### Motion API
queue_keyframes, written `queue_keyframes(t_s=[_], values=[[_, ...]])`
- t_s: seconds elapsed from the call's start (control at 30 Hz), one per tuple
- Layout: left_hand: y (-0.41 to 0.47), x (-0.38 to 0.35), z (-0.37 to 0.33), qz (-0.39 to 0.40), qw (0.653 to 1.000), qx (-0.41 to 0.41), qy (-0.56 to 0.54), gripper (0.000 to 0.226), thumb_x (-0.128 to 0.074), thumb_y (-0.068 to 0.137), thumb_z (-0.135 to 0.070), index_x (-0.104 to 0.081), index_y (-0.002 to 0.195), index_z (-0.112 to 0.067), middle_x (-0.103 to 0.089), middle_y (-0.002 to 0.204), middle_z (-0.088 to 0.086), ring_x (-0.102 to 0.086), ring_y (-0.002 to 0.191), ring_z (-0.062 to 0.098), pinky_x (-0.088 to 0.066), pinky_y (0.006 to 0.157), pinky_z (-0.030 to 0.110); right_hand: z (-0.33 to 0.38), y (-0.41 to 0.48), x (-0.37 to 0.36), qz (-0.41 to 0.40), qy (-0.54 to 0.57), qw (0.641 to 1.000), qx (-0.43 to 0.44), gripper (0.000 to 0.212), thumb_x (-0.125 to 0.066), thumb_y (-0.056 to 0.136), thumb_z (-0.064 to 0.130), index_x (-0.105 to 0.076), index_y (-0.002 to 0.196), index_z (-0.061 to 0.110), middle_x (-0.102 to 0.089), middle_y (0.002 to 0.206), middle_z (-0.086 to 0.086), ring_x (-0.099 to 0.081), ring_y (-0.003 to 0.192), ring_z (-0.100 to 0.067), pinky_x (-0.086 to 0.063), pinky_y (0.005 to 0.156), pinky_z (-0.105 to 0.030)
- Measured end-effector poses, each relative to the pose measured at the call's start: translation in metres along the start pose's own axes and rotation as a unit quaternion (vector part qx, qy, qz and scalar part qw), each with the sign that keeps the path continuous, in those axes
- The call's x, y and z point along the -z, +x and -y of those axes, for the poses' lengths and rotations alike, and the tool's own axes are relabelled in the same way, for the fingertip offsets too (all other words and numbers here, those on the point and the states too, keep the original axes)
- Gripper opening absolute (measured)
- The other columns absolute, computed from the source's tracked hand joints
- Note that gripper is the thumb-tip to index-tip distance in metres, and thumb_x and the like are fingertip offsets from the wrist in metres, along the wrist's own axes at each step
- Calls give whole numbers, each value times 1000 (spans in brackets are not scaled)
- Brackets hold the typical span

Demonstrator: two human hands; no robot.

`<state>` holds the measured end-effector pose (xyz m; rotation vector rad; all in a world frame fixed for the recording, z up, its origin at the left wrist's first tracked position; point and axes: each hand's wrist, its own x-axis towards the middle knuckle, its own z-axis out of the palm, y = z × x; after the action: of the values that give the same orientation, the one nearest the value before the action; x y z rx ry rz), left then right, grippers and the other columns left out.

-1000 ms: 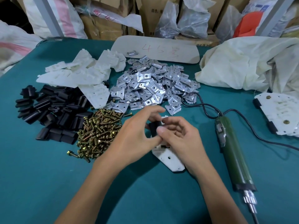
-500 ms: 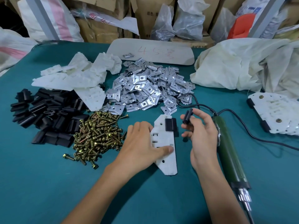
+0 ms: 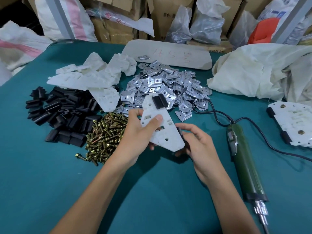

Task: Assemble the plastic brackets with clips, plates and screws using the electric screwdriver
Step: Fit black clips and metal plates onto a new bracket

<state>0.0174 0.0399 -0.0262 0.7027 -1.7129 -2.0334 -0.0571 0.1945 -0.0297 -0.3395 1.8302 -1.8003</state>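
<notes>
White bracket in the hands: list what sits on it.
One black clip sits on the far edge of the bracket; the left hand presses a thumb on it. The second clip in the right hand is mostly hidden.

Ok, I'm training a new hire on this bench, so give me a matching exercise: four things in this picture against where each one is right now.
Things:
1. screws
2. electric screwdriver
3. bracket
4. loose clip

Places:
A. gripped by the left hand
B. pinched in the right hand
C. lying untouched, to the right of the right hand
D. heaped just left of the left hand

Pairs: 1-D, 2-C, 3-A, 4-B
</notes>
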Motion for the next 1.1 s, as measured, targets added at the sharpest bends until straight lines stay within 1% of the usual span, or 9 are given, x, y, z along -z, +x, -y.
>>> queue_keyframes(t_s=[0.17,0.3,0.5,0.57,0.63,0.73,0.87,0.97,1.1], values=[[2,-1,4,11,1000,-2,15,36,-69,95,-29,-37,108,-19,-72,76,-4,-63,56,17,-38,36,25,1,2,1,-37,30,999,12,33,-54,97,1,-79,96,23,-76,87,-10,-64,65,-17,-53,61,-27],[3,-2,6,4,1000,-3,25,37,-70,94,-30,-37,107,-22,-70,86,3,-66,60,17,-41,37,25,1,2,1,-39,12,999,11,30,-54,99,5,-79,94,21,-79,93,-3,-67,76,-13,-55,67,-27],[3,-2,10,-26,998,-12,55,37,-72,89,-37,-39,104,-27,-70,90,4,-68,59,16,-43,37,26,-2,0,1,-53,-62,996,47,23,-61,97,9,-77,93,25,-73,78,-15,-62,64,-14,-50,66,-34],[2,-3,13,-43,996,-25,70,36,-72,88,-41,-40,102,-35,-71,88,-2,-72,63,17,-46,40,27,-5,-1,1,-65,-98,990,82,21,-66,95,10,-76,93,28,-72,74,-9,-61,64,-14,-50,66,-31],[1,-3,14,-55,995,-38,77,35,-72,85,-47,-40,98,-42,-72,87,-10,-74,68,20,-52,43,34,-5,-2,0,-68,-108,986,104,21,-70,93,9,-75,91,29,-71,71,2,-62,64,-11,-53,65,-25],[1,-1,16,-66,992,-48,94,36,-71,83,-51,-39,99,-44,-70,88,-13,-74,76,28,-58,53,51,-5,-4,-3,-64,-116,985,110,18,-77,88,9,-76,90,28,-73,74,2,-62,65,-8,-53,65,-20],[1,-2,13,-57,995,-40,75,33,-71,88,-41,-39,97,-41,-70,85,-19,-73,68,20,-54,44,35,-6,-3,-4,-48,-109,987,109,18,-77,88,9,-75,89,27,-74,78,-5,-65,66,-9,-53,63,-19],[0,-4,11,-21,998,-18,63,34,-71,91,-36,-38,101,-34,-72,84,-13,-71,62,18,-47,40,27,-4,-2,-2,-48,-103,988,108,4,-74,87,26,-72,84,27,-73,78,-1,-64,68,-10,-51,63,-20],[-4,-13,15,57,995,36,71,39,-73,92,-32,-38,106,-22,-75,83,-2,-72,64,23,-46,40,27,-4,2,2,-94,-99,987,82,22,-66,79,54,-64,89,34,-73,82,2,-67,77,-19,-55,76,-42]])
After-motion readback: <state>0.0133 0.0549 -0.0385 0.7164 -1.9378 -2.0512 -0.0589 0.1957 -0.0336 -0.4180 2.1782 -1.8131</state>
